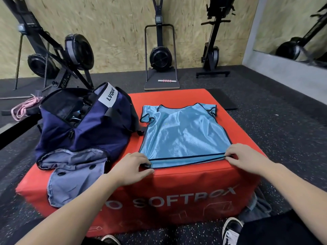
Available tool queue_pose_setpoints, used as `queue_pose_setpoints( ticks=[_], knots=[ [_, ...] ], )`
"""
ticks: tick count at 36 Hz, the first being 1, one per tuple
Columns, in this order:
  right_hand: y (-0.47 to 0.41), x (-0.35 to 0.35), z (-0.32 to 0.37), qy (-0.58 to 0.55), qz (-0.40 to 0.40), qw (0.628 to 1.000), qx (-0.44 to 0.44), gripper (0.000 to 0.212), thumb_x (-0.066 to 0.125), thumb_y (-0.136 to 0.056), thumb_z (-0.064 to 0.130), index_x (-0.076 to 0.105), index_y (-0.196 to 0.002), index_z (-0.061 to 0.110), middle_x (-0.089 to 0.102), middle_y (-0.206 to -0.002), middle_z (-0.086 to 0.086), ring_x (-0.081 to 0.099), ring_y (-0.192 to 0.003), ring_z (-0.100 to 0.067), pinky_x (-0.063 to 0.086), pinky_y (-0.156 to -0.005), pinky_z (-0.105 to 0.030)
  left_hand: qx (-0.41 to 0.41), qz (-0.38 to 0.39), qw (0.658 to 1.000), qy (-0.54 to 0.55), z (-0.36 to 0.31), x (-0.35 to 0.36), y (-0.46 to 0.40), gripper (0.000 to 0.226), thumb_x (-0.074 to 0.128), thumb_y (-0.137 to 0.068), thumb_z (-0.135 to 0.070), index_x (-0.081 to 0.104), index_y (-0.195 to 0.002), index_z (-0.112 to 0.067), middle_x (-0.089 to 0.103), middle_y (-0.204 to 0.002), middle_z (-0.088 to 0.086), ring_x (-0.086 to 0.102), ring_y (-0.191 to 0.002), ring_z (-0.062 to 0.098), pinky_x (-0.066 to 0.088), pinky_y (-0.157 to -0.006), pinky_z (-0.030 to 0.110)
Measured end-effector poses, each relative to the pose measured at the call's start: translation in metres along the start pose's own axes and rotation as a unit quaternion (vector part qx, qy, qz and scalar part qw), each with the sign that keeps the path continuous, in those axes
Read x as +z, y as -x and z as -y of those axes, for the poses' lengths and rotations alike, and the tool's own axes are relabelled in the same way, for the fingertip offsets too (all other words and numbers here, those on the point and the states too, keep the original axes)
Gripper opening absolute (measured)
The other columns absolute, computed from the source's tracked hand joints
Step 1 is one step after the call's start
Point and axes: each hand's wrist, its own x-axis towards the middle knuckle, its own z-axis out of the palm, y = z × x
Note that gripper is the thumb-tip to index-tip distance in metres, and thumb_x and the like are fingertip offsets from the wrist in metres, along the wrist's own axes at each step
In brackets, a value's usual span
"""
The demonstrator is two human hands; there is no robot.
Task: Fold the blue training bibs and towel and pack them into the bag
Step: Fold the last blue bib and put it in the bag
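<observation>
So I've got one blue bib (184,131) spread flat on top of the red soft box (159,197), neck end pointing away from me and the hem right at the near edge. My left hand (131,167) is pinching the hem's left corner between thumb and fingers, and my right hand (245,158) has the right corner the same way, fingers curled down over the dark trim. Both corners sit right on the box top, the hem stretched pretty straight between my hands.

The navy bag (88,124) sits on the left part of the box, just beside the bib, unzipped with its mouth open toward the back left. There's stuff inside but it's too dark to tell what. A white label on it reads LVQUE. In front of the bag, a greyish-blue flap of cloth (74,175) with dark round spots on it droops over the box's near left edge.

My sneaker (231,230) pokes out on the floor below.
</observation>
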Motion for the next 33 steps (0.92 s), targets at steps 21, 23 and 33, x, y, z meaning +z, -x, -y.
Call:
queue_pose_setpoints(
  ticks=[21,23,33],
  knots=[
    [-0.007,-0.085,0.009,-0.065,-0.256,0.964,0.022,0.024,0.079,-0.074,-0.001,0.08,-0.094,0.013,0.075,-0.091,-0.002,0.07,-0.086,-0.023,0.05,-0.083,-0.036,-0.126,-0.208,0.97,0.018,-0.025,-0.106,-0.052,0.014,0.071,-0.085,-0.007,0.079,-0.094,-0.014,0.076,-0.096,0.001,0.066,-0.096,0.024,0.045,-0.085,0.033],
    [-0.005,-0.12,0.022,-0.124,-0.294,0.945,0.069,0.021,0.075,-0.078,0.0,0.08,-0.095,0.011,0.075,-0.094,-0.004,0.067,-0.089,-0.02,0.044,-0.083,-0.025,-0.136,-0.251,0.956,0.064,-0.042,-0.142,-0.064,0.013,0.07,-0.087,-0.007,0.078,-0.096,-0.011,0.076,-0.098,0.003,0.066,-0.095,0.017,0.044,-0.085,0.026],
    [0.022,-0.32,0.078,-0.369,-0.396,0.837,0.08,0.015,0.076,-0.085,0.01,0.077,-0.1,0.012,0.072,-0.09,0.0,0.064,-0.084,-0.009,0.049,-0.082,-0.029,-0.102,-0.392,0.893,0.195,-0.143,-0.342,-0.088,0.014,0.058,-0.099,-0.014,0.071,-0.104,-0.013,0.064,-0.09,-0.005,0.056,-0.079,0.006,0.039,-0.059,0.005]
  ],
)
